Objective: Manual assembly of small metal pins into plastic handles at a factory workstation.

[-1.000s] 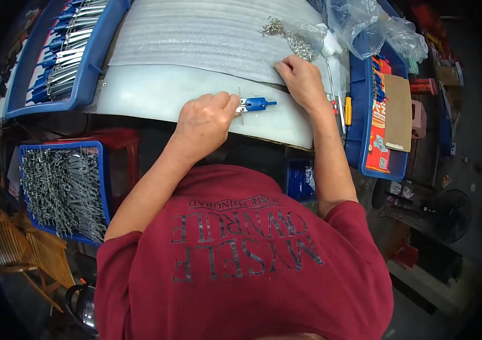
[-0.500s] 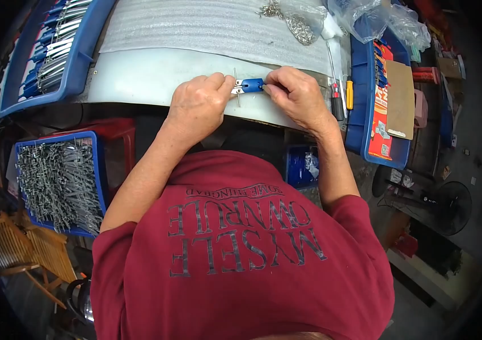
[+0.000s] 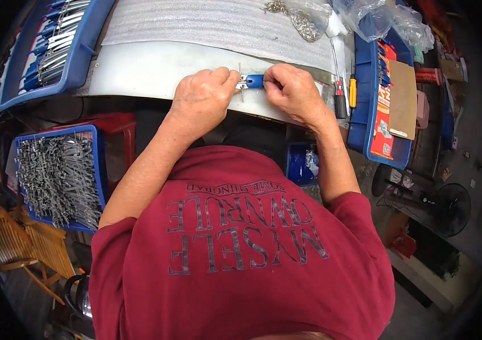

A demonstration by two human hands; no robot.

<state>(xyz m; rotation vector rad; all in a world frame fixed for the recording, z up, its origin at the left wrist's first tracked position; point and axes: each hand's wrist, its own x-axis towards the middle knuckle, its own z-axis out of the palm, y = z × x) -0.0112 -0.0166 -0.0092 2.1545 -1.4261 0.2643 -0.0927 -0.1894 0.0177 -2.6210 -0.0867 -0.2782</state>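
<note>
Over the front edge of the white worktop (image 3: 139, 73) both my hands hold one small metal part with a blue plastic piece (image 3: 255, 81) on it. My left hand (image 3: 202, 99) is closed around the metal end, and its fingers hide most of that end. A thin metal crosspin (image 3: 242, 97) sticks out to both sides beside my left fingertips. My right hand (image 3: 295, 90) is closed with its fingers pinched at the right end of the blue piece, covering that end.
Blue trays of blue-and-metal parts stand at left (image 3: 74, 71) and right (image 3: 360, 107). A bin (image 3: 100, 170) of metal pieces sits lower left. A black-and-red screwdriver (image 3: 340, 102) and a yellow-handled one (image 3: 352, 92) lie at right. Small fasteners (image 3: 305, 27) lie behind, on foam sheet (image 3: 195, 28).
My right fingers have curled in more and cover more of the blue piece's right end. The held part sits slightly farther right in the view. My left hand keeps its grip.
</note>
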